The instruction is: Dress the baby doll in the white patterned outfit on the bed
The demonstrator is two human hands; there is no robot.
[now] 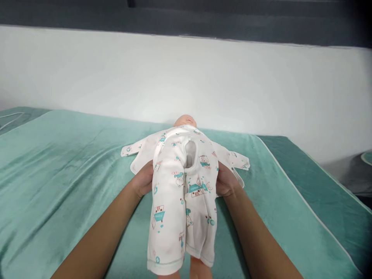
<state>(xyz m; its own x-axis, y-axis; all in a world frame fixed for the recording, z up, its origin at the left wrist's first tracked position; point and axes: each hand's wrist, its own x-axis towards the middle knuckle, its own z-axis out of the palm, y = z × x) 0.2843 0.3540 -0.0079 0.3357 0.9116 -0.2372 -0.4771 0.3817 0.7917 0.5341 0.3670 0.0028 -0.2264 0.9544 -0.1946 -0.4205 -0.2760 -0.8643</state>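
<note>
A baby doll (186,120) lies on its back on a green cloth, its head toward the wall. It wears a white printed top (149,145) with the sleeves spread out to both sides. White printed pants (168,209) cover its legs and reach up over the belly, with an oval opening at the crotch. The doll's lower legs show below the cuffs. My left hand (144,178) is at the left side of the pants and my right hand (226,179) at the right side. The fingers of both hands are hidden behind the clothing.
The green cloth (72,166) spreads under the doll, with folds at the left and a darker green border with white piping at the right. A white wall (186,77) stands behind it, below a dark band. A dark object (359,174) is at the right edge.
</note>
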